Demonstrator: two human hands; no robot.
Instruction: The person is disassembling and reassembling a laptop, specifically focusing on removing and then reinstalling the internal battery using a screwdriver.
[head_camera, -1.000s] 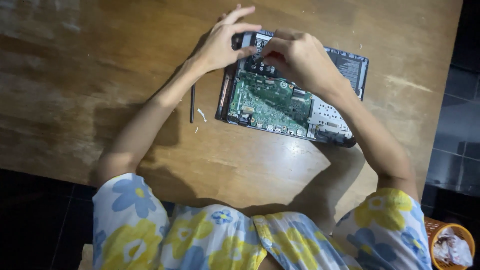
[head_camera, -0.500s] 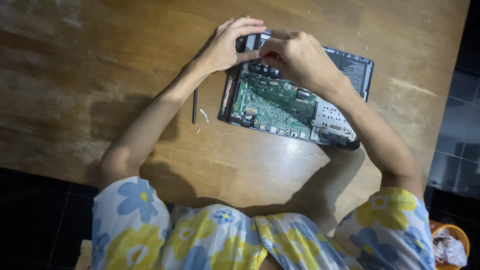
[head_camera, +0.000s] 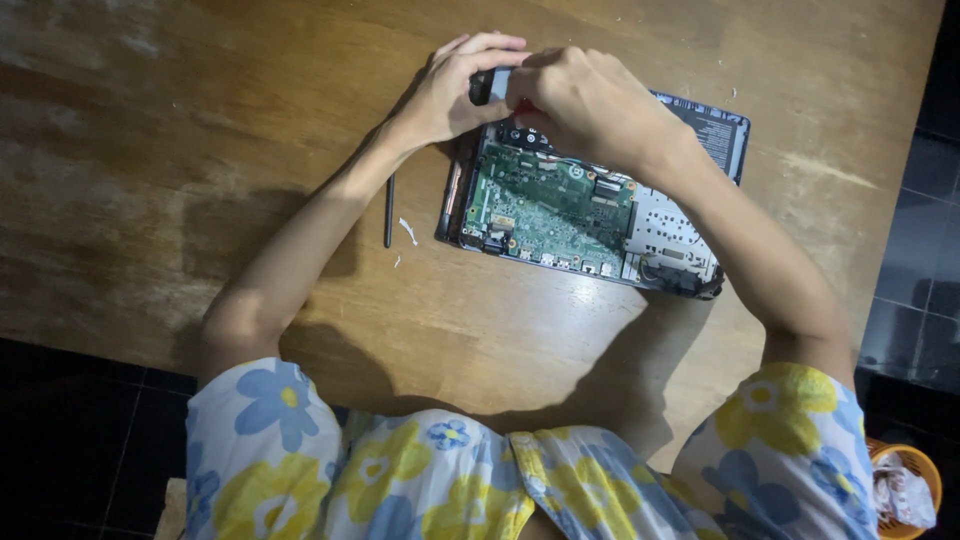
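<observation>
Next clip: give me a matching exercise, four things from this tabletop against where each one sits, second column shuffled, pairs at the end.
Things:
1. green circuit board
2. thin dark rod-shaped tool
3. small orange basket
4. left hand

Places:
A. on the wooden table, left of the opened black device
B. on the dark floor, bottom right corner
C. at the device's top left corner, beside the right hand
D. exposed inside the opened device

Pairs: 1-D, 2-A, 3-B, 4-C
</observation>
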